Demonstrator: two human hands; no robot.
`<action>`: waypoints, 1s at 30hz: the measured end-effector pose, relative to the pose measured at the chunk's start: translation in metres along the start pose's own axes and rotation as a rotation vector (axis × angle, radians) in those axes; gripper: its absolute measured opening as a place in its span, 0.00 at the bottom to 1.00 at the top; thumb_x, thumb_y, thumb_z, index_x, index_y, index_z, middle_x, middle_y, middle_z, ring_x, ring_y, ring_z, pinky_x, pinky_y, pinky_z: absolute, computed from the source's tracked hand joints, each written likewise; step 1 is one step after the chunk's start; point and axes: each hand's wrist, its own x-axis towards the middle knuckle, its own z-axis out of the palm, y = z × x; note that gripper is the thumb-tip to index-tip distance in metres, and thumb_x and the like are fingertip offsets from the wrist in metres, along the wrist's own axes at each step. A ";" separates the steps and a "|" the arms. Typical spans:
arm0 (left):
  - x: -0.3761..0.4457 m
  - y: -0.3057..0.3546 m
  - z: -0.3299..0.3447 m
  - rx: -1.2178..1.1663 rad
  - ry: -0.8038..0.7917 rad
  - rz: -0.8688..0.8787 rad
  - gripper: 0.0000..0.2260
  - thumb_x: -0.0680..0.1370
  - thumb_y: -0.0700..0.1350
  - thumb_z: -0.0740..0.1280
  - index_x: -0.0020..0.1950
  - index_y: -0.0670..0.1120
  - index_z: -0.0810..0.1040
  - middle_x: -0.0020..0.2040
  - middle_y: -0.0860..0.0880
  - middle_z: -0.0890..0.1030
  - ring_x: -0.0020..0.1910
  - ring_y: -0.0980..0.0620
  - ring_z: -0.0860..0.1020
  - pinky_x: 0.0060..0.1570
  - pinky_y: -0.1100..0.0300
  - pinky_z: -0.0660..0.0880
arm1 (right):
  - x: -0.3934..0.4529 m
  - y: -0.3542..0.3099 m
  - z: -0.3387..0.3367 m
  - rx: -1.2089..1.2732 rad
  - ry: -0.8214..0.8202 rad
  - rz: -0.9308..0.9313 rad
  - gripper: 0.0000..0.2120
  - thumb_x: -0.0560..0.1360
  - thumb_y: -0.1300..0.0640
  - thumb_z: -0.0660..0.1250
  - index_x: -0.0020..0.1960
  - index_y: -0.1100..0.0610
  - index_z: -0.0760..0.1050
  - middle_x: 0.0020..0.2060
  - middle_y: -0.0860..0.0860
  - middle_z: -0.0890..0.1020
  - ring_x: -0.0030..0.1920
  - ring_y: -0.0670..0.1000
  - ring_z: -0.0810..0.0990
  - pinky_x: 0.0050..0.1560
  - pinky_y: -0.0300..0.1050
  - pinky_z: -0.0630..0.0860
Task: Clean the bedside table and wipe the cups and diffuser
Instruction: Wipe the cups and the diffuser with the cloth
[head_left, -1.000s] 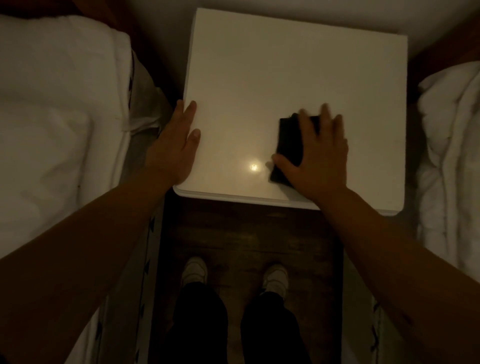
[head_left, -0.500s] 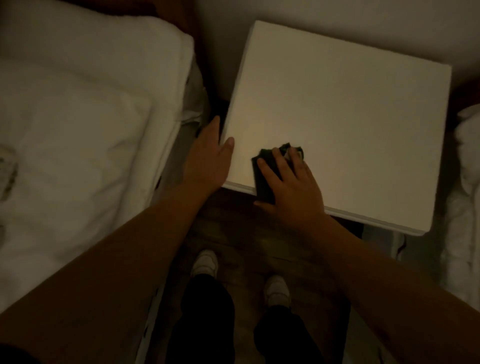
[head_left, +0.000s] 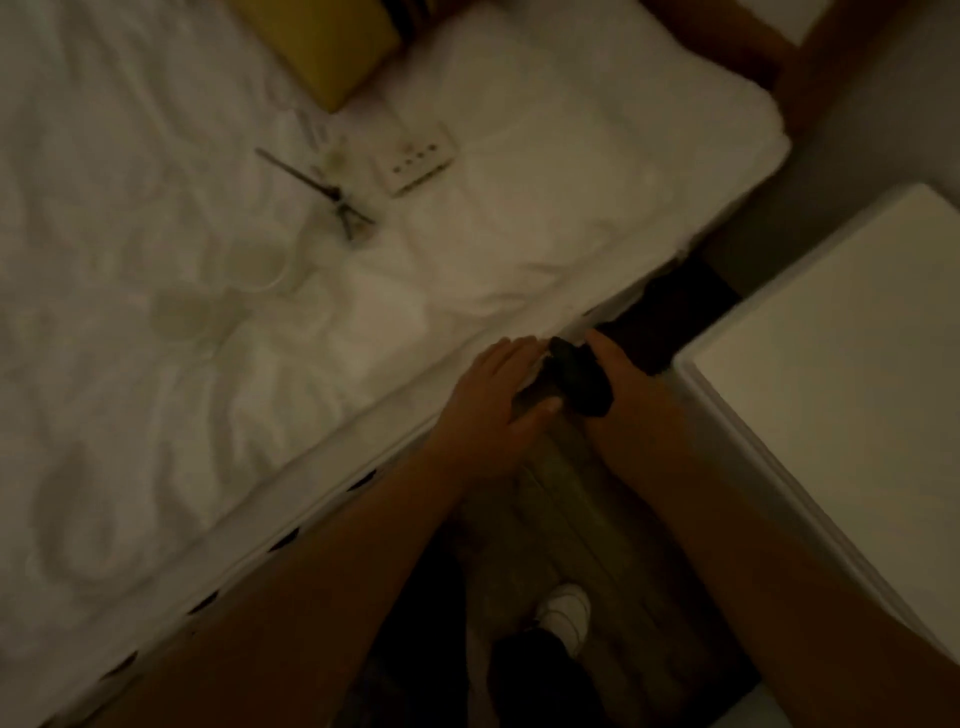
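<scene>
The white bedside table (head_left: 841, 364) stands at the right, its top bare. My right hand (head_left: 636, 395) grips a dark cloth (head_left: 579, 382) in the gap between the table and the bed (head_left: 156, 467). My left hand (head_left: 493, 405) hovers beside the cloth at the bed's edge, fingers straight and holding nothing. Two pale cups (head_left: 257, 262) (head_left: 182, 312) lie on the white sheet at the left. Above them lies a diffuser with dark reed sticks (head_left: 337, 200), blurred.
A small white box with dots (head_left: 415, 161) lies by the diffuser. A yellow cushion (head_left: 322, 47) sits at the bed's head and a white pillow (head_left: 571, 182) near the table. Wooden floor (head_left: 545, 519) and my white shoe (head_left: 563, 613) show below.
My view has swung left onto the bed. My right hand took the cloth off the table's front edge into the gap. My left hand left the table's corner and moved to the bed's edge.
</scene>
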 end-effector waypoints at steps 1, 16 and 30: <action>-0.012 -0.002 -0.015 -0.021 0.027 0.011 0.30 0.76 0.60 0.61 0.75 0.48 0.63 0.74 0.47 0.65 0.74 0.48 0.59 0.73 0.50 0.56 | 0.002 -0.020 0.007 0.015 -0.063 -0.054 0.38 0.73 0.53 0.70 0.75 0.40 0.53 0.48 0.41 0.77 0.40 0.41 0.76 0.38 0.43 0.74; -0.147 -0.126 -0.181 -0.237 0.396 -0.238 0.10 0.73 0.47 0.70 0.54 0.56 0.79 0.45 0.62 0.80 0.45 0.62 0.78 0.46 0.68 0.74 | 0.030 -0.225 0.134 0.383 -0.672 -0.144 0.36 0.62 0.47 0.78 0.65 0.34 0.66 0.55 0.38 0.78 0.53 0.39 0.80 0.49 0.33 0.77; -0.100 -0.240 -0.248 -0.217 0.522 -0.474 0.39 0.70 0.59 0.73 0.75 0.49 0.60 0.71 0.49 0.69 0.65 0.52 0.70 0.62 0.54 0.70 | 0.086 -0.284 0.202 0.353 -0.202 0.004 0.23 0.70 0.61 0.74 0.62 0.45 0.73 0.52 0.39 0.78 0.52 0.37 0.77 0.50 0.35 0.77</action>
